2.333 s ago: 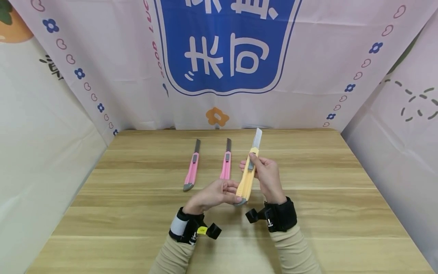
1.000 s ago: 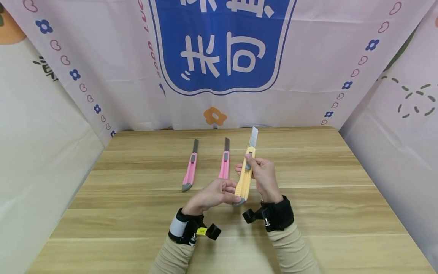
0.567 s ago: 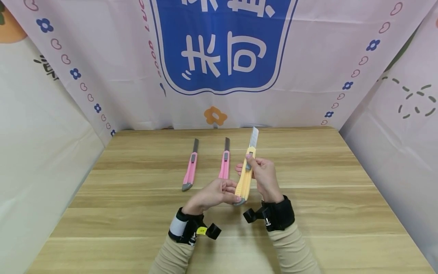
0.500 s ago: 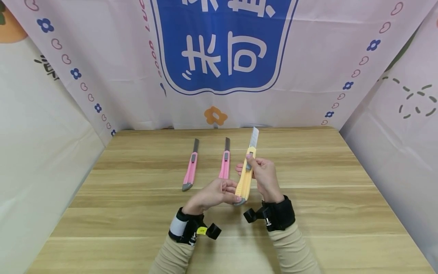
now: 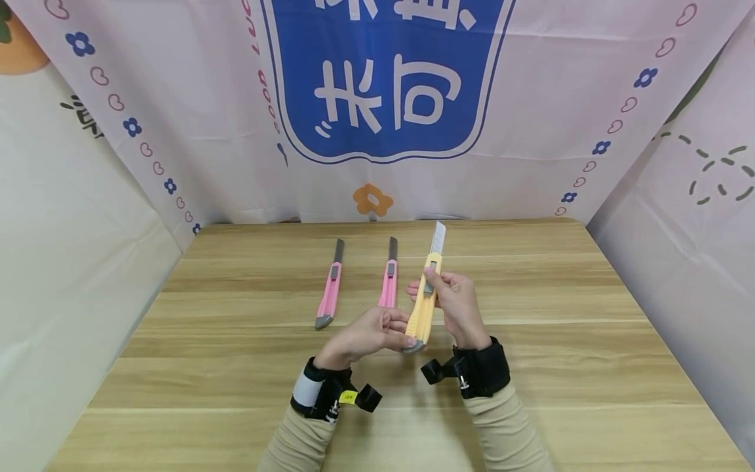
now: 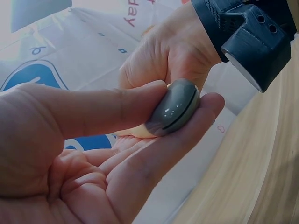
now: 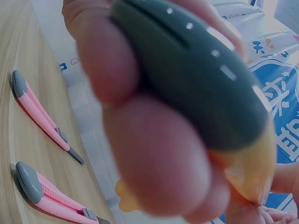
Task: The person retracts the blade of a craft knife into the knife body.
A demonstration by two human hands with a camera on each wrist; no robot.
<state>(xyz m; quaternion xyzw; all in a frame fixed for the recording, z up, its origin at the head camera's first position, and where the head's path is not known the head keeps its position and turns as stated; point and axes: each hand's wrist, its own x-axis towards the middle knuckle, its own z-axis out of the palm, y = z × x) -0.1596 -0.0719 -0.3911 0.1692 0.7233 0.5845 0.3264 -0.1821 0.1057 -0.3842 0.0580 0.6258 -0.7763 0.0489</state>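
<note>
Yellow knife (image 5: 426,298), blade (image 5: 438,236) exposed, was held above the table (image 5: 560,341): left hand (image 5: 368,335) pinched its grey cap (image 6: 174,107), right hand (image 5: 457,303) gripped its body. A slip risked a cut.

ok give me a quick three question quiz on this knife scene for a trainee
1. True or false: the blade of the yellow utility knife is out past its body.
2. How many pink utility knives lie on the wooden table?
A) one B) two C) three
3. Which hand pinches the knife's grey end cap, and where does the other hand grip?

Key
1. True: the bare blade points away from the person.
2. B: one pink knife on the left and one nearer the hands, both untouched.
3. The left hand pinches the cap; the right hand grips the body, thumb by the grey slider.
</note>
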